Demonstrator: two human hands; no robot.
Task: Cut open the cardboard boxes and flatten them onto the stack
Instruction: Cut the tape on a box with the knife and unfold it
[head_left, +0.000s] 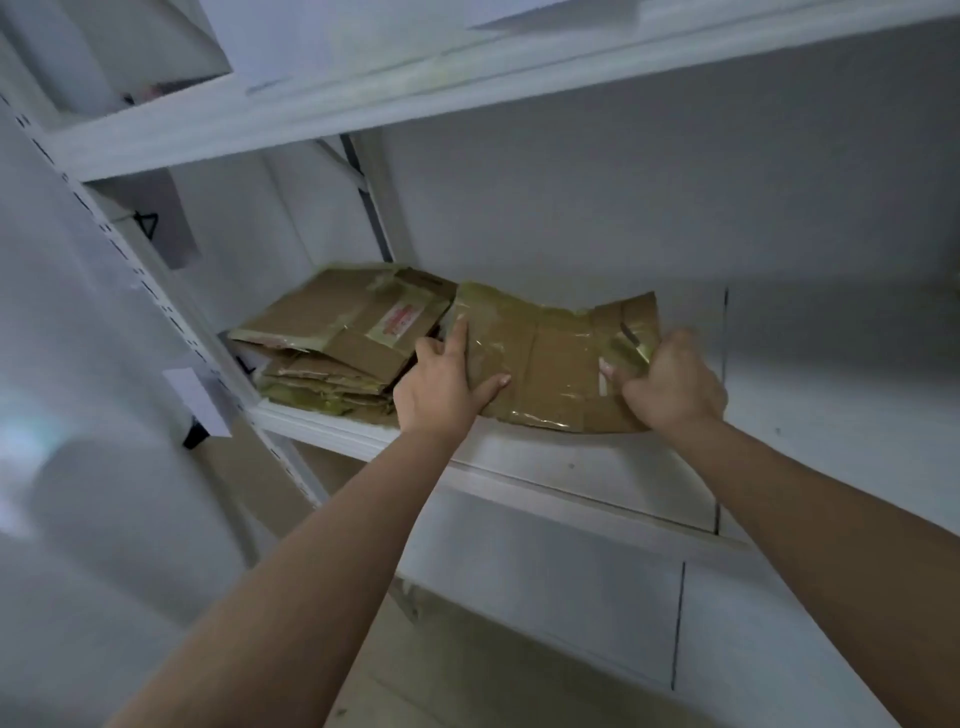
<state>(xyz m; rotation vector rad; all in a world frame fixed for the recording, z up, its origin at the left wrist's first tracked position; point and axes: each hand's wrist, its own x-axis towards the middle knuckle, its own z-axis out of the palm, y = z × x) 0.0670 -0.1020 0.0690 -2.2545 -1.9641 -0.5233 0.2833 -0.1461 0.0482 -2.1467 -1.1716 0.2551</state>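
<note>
We are reaching with both hands onto a white metal shelf (519, 462). Our left hand (441, 387) is pressing on a flattened cardboard box (550, 358), the fingers straight and spread wide. Our right hand (670, 382) is gripping the right edge of the same box, the fingers curled around it; a dark thin object (631, 335) is showing above this hand, but we cannot tell what it is. The box is brown, creased and covered with shiny tape. It is lying on the shelf, just beside the stack (337, 353) of flat brown cardboard at its left, touching it.
</note>
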